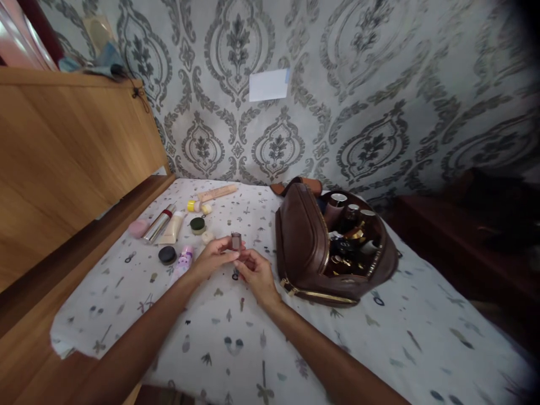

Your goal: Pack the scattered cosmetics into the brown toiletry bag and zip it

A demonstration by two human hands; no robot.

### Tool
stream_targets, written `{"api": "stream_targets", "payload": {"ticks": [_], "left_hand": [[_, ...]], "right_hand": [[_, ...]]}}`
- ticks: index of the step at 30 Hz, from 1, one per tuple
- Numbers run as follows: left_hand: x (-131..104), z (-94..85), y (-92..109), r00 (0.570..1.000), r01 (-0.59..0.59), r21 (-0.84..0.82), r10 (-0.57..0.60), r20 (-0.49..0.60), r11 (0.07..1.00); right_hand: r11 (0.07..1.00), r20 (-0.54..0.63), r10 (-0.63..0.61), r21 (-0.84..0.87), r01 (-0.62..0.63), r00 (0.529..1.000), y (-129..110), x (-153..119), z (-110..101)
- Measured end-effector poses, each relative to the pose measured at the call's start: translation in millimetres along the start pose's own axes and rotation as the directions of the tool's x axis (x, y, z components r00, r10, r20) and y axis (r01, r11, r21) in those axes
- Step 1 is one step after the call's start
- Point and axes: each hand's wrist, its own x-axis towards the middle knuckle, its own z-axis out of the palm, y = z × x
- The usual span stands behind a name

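Note:
A small brownish-grey, block-shaped cosmetic container (236,242) stands up between my two hands, held over the printed sheet. My left hand (215,257) is closed around its left side with the fingers. From the right, my right hand (258,274) pinches at its lower end, fingertips close against those of the left; its exact contact is partly hidden. Just left of my hands lie a purple-capped tube (184,261), a black-lidded jar (167,255) and a dark green-lidded jar (197,225). A small pale item (207,237) sits behind my left hand.
To the right, an unzipped brown leather bag (301,236) holds several bottles and gold-coloured items. Farther left lie a silver tube (159,224), a cream tube (172,228), a pink round item (138,228) and a peach tube (217,193). A wooden cabinet (76,152) borders the left.

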Motion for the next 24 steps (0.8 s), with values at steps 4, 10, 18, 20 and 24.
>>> {"api": "stream_targets", "payload": {"ticks": [4, 10, 18, 20, 24], "left_hand": [[1, 1.9, -7, 1.000, 0.005, 0.003, -0.005, -0.003, 1.000], [2, 2.1, -13, 0.996, -0.028, 0.038, 0.031, -0.082, 0.999], [-1, 2.9, -12, 0.989, -0.130, 0.382, 0.149, -0.020, 0.915], [-1, 3.1, -11, 0.985, -0.143, 0.437, 0.172, -0.028, 0.888], [-2, 3.8, -7, 0.973, -0.173, 0.469, 0.223, -0.053, 0.866]], "right_hand": [[1.000, 0.002, 0.013, 0.013, -0.013, 1.000, -2, -1, 1], [0.997, -0.058, -0.037, -0.076, 0.032, 0.998, -5, -4, -2], [0.991, -0.140, -0.126, -0.058, 0.119, 0.982, -5, -3, -5], [0.991, -0.138, -0.128, -0.042, 0.123, 0.982, -4, -2, -5], [0.992, -0.161, -0.122, 0.001, 0.124, 0.979, -1, 0, -6]]}}
